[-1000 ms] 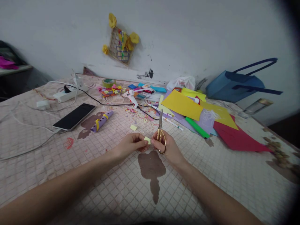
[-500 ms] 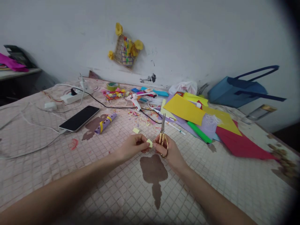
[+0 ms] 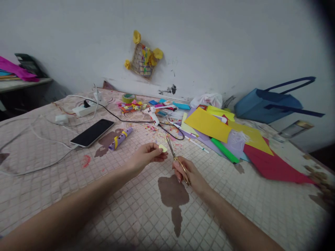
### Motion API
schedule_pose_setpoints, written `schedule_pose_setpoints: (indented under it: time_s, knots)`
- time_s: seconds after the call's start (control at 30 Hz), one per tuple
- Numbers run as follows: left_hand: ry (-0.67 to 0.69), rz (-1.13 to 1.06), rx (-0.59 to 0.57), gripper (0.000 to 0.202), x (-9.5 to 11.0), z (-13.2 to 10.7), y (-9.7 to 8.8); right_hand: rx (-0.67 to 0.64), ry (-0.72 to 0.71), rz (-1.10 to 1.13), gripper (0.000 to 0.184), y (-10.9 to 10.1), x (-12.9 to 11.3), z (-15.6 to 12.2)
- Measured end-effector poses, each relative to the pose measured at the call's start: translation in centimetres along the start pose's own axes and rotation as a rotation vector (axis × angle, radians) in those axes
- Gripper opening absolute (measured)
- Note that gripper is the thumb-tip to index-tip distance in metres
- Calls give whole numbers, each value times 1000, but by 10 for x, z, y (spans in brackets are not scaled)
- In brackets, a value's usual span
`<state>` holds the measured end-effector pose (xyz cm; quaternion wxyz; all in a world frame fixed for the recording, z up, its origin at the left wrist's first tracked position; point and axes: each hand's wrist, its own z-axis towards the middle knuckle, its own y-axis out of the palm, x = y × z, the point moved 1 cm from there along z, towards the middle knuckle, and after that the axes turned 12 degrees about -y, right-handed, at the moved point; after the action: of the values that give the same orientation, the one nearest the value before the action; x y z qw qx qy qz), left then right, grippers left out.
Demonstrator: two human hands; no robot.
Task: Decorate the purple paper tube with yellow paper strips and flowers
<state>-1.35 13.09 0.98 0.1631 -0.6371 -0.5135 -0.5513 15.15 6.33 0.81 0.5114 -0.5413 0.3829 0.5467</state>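
Note:
My left hand (image 3: 149, 153) pinches a small pale yellow piece of paper (image 3: 163, 148) between thumb and fingers, just above the table. Close by on the right, my right hand (image 3: 187, 170) is closed around a pair of gold-handled scissors (image 3: 173, 150). Their blades point up and away from me, and the tips are beside the yellow paper. Left of my hands lies a purple paper tube (image 3: 120, 138) with dark dots and a yellow strip wound round it.
A smartphone (image 3: 92, 133) on a charging cable lies at left, near a white power strip (image 3: 83, 109). Beyond my hands are a glue gun (image 3: 154, 115) with a black cord and paper scraps. Coloured sheets (image 3: 208, 123), a green roll (image 3: 224, 150) and a blue bag (image 3: 264, 106) are at right.
My right hand has shifted away from the left and lower, and the scissors have tilted leftward toward the paper. My left hand has raised the yellow paper slightly. The whole view has shifted a little.

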Motion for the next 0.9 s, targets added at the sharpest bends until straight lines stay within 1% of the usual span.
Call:
schedule_pose_setpoints:
  time_s: [0.23, 0.6, 0.9]
  knots:
    - [-8, -115, -30, 15, -1, 1, -2, -56, -22, -89, 33, 0, -2, -1]
    - [-2, -109, -18, 13, -2, 2, -2, -92, -29, -225, 32, -3, 0, -3]
    - [-8, -114, -11, 11, -4, 1, -1, -94, -6, -199, 32, -2, 1, -2]
